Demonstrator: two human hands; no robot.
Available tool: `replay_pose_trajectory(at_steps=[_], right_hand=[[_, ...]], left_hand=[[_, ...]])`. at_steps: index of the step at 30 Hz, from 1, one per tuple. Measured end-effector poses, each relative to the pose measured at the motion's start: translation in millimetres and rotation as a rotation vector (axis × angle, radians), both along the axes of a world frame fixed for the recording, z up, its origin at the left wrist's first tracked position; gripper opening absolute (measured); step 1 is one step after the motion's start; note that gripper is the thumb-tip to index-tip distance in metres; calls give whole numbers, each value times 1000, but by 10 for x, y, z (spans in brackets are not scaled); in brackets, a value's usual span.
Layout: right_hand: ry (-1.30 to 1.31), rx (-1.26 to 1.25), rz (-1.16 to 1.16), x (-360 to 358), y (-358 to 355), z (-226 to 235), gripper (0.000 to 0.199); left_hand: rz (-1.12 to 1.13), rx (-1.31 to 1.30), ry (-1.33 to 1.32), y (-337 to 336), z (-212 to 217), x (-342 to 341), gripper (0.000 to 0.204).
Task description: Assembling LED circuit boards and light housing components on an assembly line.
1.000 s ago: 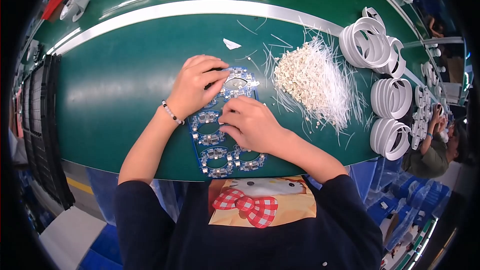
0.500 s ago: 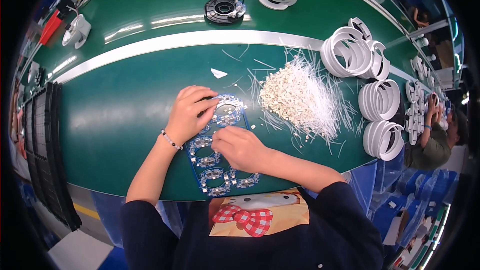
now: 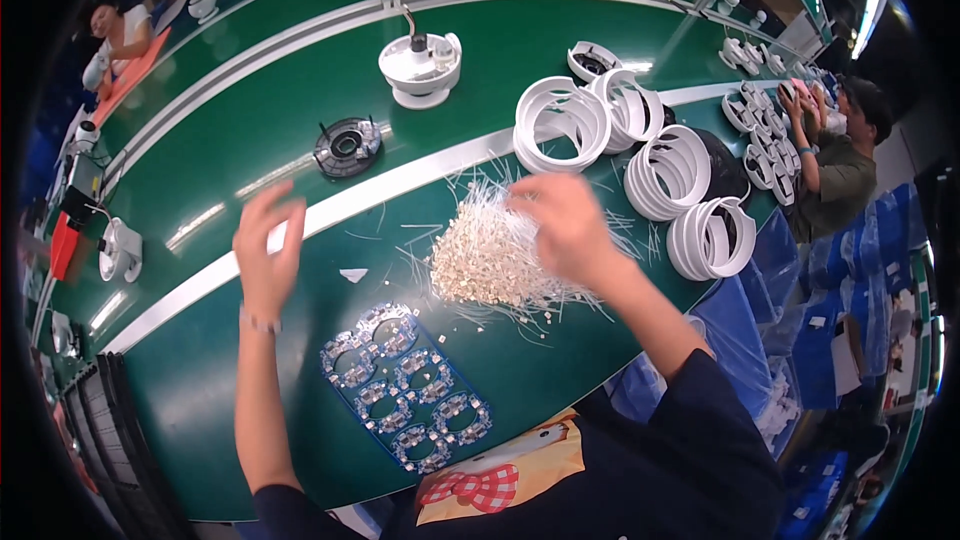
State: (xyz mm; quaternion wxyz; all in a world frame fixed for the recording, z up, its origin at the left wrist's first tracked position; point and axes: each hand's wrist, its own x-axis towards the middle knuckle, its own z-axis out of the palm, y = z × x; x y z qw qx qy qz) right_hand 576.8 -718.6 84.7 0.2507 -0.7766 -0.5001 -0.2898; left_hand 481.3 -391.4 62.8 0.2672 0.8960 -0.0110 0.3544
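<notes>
Green and glossy, the long tabletop [image 3: 250,340] curves away under the fisheye lens, crossed by a pale silver strip and lined with other workers at its far ends. Taking the heap of small white wired parts [image 3: 490,255] as the landmark: the right hand [image 3: 565,225] rests on the heap's far right edge, blurred, its fingers curled down into the strands, though whether they pinch any piece I cannot tell. Well to the left of the heap the left hand [image 3: 268,255] is lifted clear of the tabletop, fingers loosely spread and holding nothing. Just in front of the heap, nearer the person, lies the blue panel of ring-shaped boards [image 3: 405,385], flat and untouched by either hand. A small white scrap [image 3: 352,275] lies just left of the heap. Beyond the heap to the right stand stacks of white rings [image 3: 640,155]; beyond it to the left sit a black round part [image 3: 347,145] and, farther back, a white round housing [image 3: 420,60] with a cable rising from it. No bin or tray contains the wired parts; they lie loose, and several strands have strayed over the silver strip. Judging from that, a hasty grab could drag tangled neighbours out and scatter them toward the tabletop's near edge, and with both hands off the panel, a brushing sleeve might shift it or knock pieces off
</notes>
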Motion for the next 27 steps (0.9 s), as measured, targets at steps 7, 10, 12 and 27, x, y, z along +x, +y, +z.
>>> replay_pose_trajectory(at_steps=[7,10,12,27], right_hand=[[15,208,-140,602,-163,-30,15],[63,210,-169,670,-235,2,14],[156,258,-181,755,-196,2,15],[-5,416,-161,948,-57,-77,18]], left_hand=[[382,-177,476,498,-560,1540,81],[340,-133,588,353,-627,1676,80],[312,-160,561,235,-661,1759,73],[34,-906,-56,40,-326,954,27]])
